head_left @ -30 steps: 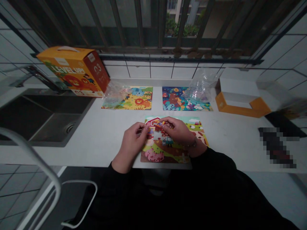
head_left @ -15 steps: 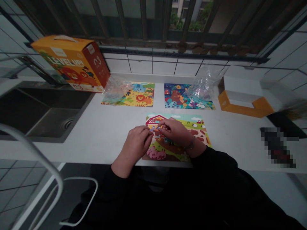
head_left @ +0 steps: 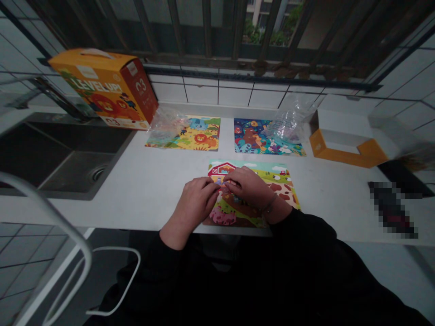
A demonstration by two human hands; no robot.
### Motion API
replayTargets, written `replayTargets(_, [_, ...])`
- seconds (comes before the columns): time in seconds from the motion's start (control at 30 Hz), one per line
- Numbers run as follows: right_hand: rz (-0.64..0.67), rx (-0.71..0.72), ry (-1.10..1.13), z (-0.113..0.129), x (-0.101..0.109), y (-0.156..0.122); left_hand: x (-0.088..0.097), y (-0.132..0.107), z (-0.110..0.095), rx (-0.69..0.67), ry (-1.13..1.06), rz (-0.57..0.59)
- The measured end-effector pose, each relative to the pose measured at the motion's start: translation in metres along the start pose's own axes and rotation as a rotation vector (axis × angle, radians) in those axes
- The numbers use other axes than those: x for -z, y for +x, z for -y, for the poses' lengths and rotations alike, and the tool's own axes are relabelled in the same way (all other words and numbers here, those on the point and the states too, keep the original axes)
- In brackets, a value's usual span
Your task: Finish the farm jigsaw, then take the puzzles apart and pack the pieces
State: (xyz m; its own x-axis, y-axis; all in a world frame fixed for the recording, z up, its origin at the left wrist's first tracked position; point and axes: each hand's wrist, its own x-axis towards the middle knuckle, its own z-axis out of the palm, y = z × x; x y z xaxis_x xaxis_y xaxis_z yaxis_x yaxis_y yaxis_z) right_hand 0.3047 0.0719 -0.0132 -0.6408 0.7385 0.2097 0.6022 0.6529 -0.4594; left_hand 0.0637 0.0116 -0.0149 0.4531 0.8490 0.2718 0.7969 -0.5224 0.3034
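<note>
A farm picture board (head_left: 222,218), with a red barn, a pink pig and a brown-spotted cow, lies on the counter near its front edge. My left hand (head_left: 199,199) reaches over the board's left side, its fingers curled and closed at the tips. Over the middle of the board is my right hand (head_left: 253,188), thumb and forefinger brought together in a pinch. The fingertips of both hands nearly meet just below the barn. Whatever is between them is too small and too covered to make out.
Behind lie a yellow lion picture board (head_left: 204,140) and a dark blue animal board (head_left: 249,140), each partly under clear plastic bags (head_left: 288,122). An orange box (head_left: 105,90) stands by the sink (head_left: 78,163). At right sit an open orange-and-white box (head_left: 346,151) and a blurred-out dark object (head_left: 392,210).
The view has shifted slightly. My right thumb and fingers have drawn a little closer to the left fingertips; the board stays in place.
</note>
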Motion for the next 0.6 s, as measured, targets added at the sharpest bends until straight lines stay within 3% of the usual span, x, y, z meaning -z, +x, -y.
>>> replayTargets(0.33, [-0.076,-0.074,0.038,0.0,0.0,-0.004,0.0,0.0,0.0,0.004,0.022,-0.001])
replayTargets(0.5, [-0.346,-0.239,0.047,-0.007,0.011,-0.008,-0.001,-0.001,0.001,-0.003,-0.005,-0.016])
replayTargets(0.6, [-0.36,-0.244,0.035,-0.008,0.013,-0.009,-0.002,-0.001,0.002,-0.008,-0.009,-0.015])
